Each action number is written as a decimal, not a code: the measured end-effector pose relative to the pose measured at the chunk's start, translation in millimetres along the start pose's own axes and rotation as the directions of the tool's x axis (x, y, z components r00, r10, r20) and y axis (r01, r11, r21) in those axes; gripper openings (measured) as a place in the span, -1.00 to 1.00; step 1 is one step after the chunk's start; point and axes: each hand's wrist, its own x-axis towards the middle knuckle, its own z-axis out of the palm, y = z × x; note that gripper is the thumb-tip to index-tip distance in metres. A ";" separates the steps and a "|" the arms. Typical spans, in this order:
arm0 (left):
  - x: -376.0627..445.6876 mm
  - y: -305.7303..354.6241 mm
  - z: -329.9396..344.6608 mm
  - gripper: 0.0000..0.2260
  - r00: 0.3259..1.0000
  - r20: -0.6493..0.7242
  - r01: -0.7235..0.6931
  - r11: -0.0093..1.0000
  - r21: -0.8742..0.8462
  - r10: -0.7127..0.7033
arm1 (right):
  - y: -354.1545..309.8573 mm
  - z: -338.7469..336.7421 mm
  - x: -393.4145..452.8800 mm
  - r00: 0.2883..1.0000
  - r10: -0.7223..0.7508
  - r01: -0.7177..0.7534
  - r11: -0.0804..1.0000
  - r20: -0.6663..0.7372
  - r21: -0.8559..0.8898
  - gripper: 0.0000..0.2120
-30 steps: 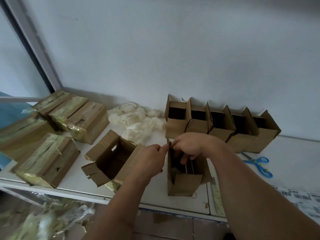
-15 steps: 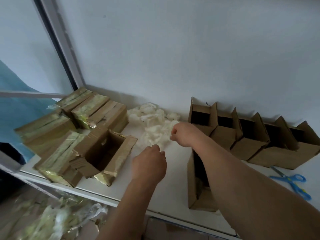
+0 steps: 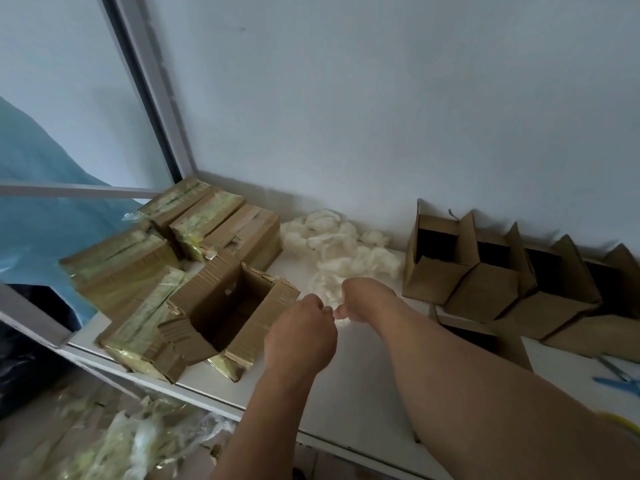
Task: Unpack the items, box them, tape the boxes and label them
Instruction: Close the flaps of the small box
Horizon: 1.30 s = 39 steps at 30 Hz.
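Note:
A heap of crumpled white wrapping pieces (image 3: 337,242) lies on the white table (image 3: 349,382) against the wall. My right hand (image 3: 369,299) is at the heap's near edge, fingers curled, pinching a white piece. Beside it, my left hand (image 3: 301,329) has curled fingers whose tips meet the right hand's; what it holds is hidden. An opened brown carton (image 3: 225,308) lies just left of my hands. A row of several small open boxes (image 3: 438,271) stands on the right. One more open box (image 3: 485,339) is half hidden behind my right forearm.
Several taped brown cartons (image 3: 121,268) are stacked at the table's left end by a window frame. Blue scissors (image 3: 620,379) lie at the far right. Torn plastic wrapping (image 3: 121,441) is heaped on the floor below the table's front edge.
Both hands left the near open box and moved left and back to the white heap. They now meet at its near edge. The view has swung left.

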 end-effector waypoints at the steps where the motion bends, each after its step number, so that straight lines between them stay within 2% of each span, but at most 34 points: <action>1: 0.6 -0.6 -0.5 -0.75 1.000 0.005 0.005 1.000 -0.002 -0.005 | -0.7 2.7 1.8 1.000 -0.012 0.012 1.000 -0.024 -0.010 -0.64; 4: 0.6 -1.3 -1.9 -0.74 0.999 0.018 0.027 0.999 -0.023 -0.026 | 1.7 5.3 -0.2 0.996 -0.037 0.034 0.999 -0.084 -0.034 -0.88; 6: 0.0 -1.8 -3.4 -0.74 0.999 0.015 0.035 0.999 -0.035 -0.034 | 6.1 0.9 -8.0 0.994 -0.059 0.059 0.998 -0.095 -0.001 -0.92; 9: -1.4 -1.2 -5.7 -0.72 0.999 0.029 0.042 0.998 -0.052 -0.040 | 14.2 -12.9 -23.7 0.992 -0.059 0.074 0.990 -0.114 0.124 -0.84; 12: -3.5 1.9 -6.1 -0.72 0.998 0.040 0.041 0.997 -0.068 -0.038 | 20.7 -28.4 -40.7 0.991 -0.073 0.087 0.989 -0.112 0.121 -0.69; 15: -6.2 5.3 -6.9 -0.73 0.998 0.048 0.040 0.997 -0.070 -0.037 | 30.1 -41.7 -61.3 0.982 -0.125 0.138 0.987 -0.141 0.086 -0.70; 17: -7.1 7.1 -7.5 -0.73 0.998 0.058 0.043 0.996 -0.081 -0.038 | 39.7 -48.0 -74.3 0.972 -0.143 0.172 0.973 -0.188 0.152 -0.71; 21: -9.5 12.0 -7.7 -0.75 0.998 0.054 0.040 0.993 -0.110 -0.034 | 57.7 -53.4 -90.3 0.963 -0.138 0.219 0.901 -0.231 0.374 -0.77; 24: -11.9 16.8 -4.9 -0.75 0.998 0.061 0.029 0.995 -0.096 -0.023 | 66.2 -55.8 -96.2 0.955 -0.090 0.248 0.769 -0.284 0.589 -0.88; 26: -13.1 20.5 -2.6 -0.76 0.997 0.078 0.030 0.992 -0.124 -0.020 | 70.9 -59.0 -101.3 0.941 -0.081 0.288 0.706 -0.329 0.647 -0.96; 29: -16.2 28.8 -1.7 -0.78 0.997 0.079 0.027 0.974 -0.227 -0.009 | 80.9 -66.3 -113.6 0.911 -0.063 0.342 0.665 -0.406 0.664 -0.98; 32: -23.1 44.9 -2.1 -0.79 0.998 0.043 -0.035 0.925 -0.379 0.055 | 99.0 -68.8 -137.7 0.886 0.004 0.357 0.632 -0.464 0.688 -0.90; 35: -34.0 65.4 3.8 -0.76 0.984 -0.001 -0.154 0.853 -0.499 0.177 | 123.3 -59.6 -164.4 0.870 0.079 0.325 0.651 -0.487 0.686 -0.90; 37: -40.5 76.4 12.5 -0.72 0.956 -0.040 -0.272 0.822 -0.501 0.291 | 137.3 -45.8 -177.9 0.861 0.126 0.299 0.660 -0.493 0.689 -0.92; 39: -43.4 84.2 26.1 -0.73 0.916 -0.073 -0.386 0.819 -0.424 0.394 | 148.3 -29.2 -185.6 0.848 0.165 0.255 0.705 -0.503 0.662 -0.96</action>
